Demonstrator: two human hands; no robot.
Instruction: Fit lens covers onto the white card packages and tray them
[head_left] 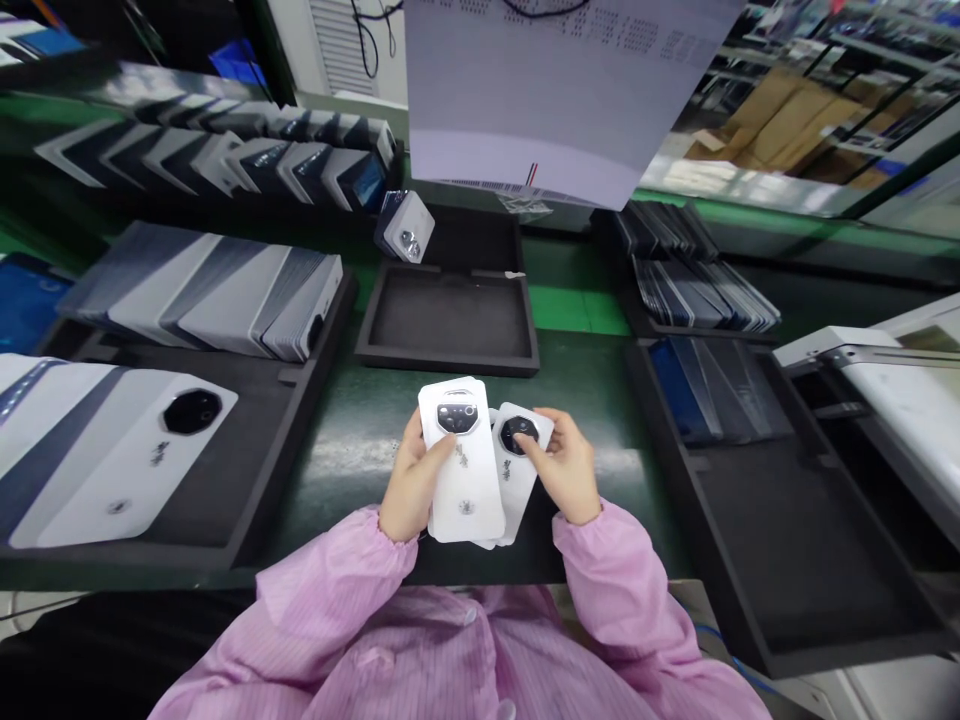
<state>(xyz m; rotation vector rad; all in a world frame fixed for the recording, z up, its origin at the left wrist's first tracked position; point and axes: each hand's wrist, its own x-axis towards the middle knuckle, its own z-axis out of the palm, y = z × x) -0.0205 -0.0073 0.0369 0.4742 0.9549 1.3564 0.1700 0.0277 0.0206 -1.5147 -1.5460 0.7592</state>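
Observation:
My left hand (409,485) grips a small stack of white phone back covers, the top cover (461,470) facing up with its dark camera ring near the far end. My right hand (566,465) pinches a second white cover (517,455) fanned out to the right from under the top one, thumb on its camera ring. Both hands are held over the dark green table (360,440), close to my pink sleeves.
A black foam tray (450,320) lies just beyond the hands. Trays of white covers (202,290) sit at the left, one large cover (120,460) nearest. A dark tray (787,540) stands at the right, with dark covers (697,270) behind it. A white sheet (555,90) hangs overhead.

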